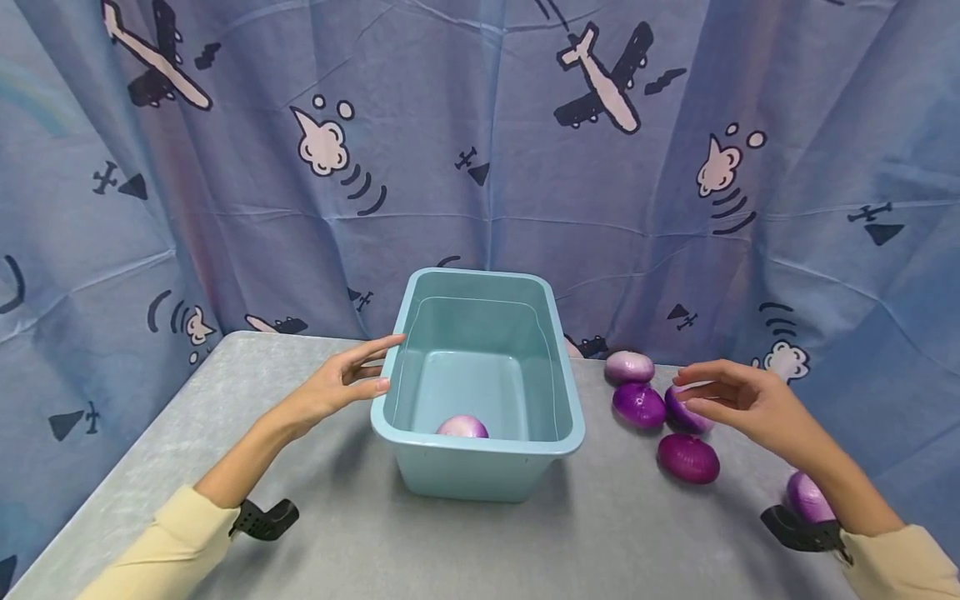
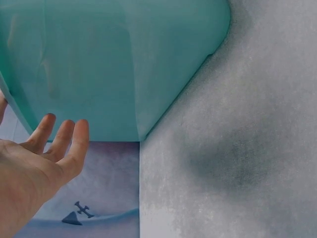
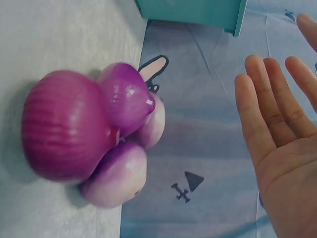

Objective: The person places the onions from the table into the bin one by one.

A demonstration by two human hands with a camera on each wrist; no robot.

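Note:
A light blue plastic bin [image 1: 480, 375] stands in the middle of the grey table [image 1: 300, 533], and one pale purple onion [image 1: 462, 427] lies inside near its front wall. My left hand [image 1: 341, 385] is open, its fingertips at the bin's [image 2: 99, 64] left wall. Right of the bin lie several purple onions [image 1: 639, 405] on the table. My right hand [image 1: 731, 398] hovers open just above one of them [image 1: 686, 413], holding nothing. The right wrist view shows the cluster of onions [image 3: 94, 134] and my open palm [image 3: 282, 144] apart from it.
A blue curtain with airplane prints [image 1: 480, 150] hangs close behind the table. One more onion [image 1: 808, 497] lies by my right forearm near the table's right edge. Black wrist straps [image 1: 264, 518] show on both arms.

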